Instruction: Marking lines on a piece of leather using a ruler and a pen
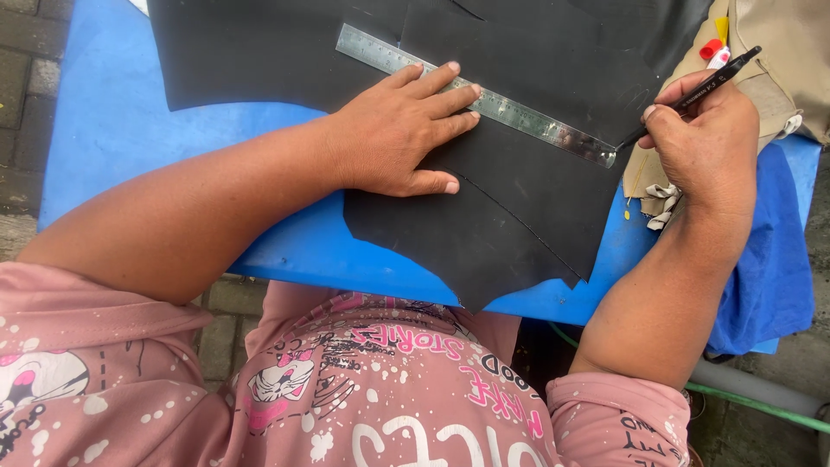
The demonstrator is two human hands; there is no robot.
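A large black sheet (519, 199) of leather-like material lies on a blue table (112, 130). Across it runs a steel ruler (536, 121), slanting from upper left to lower right. My left hand (398, 134) lies flat, fingers spread, pressing on the ruler and the sheet. My right hand (705, 143) grips a black pen (696, 91), whose tip touches the sheet at the ruler's right end. A faint drawn line crosses the sheet below the ruler.
Beige fabric or a bag (782, 60) with small red and yellow items lies at the upper right. A blue cloth (774, 259) hangs over the table's right edge. Paving stones (26, 69) show at left, a green hose (752, 402) at lower right.
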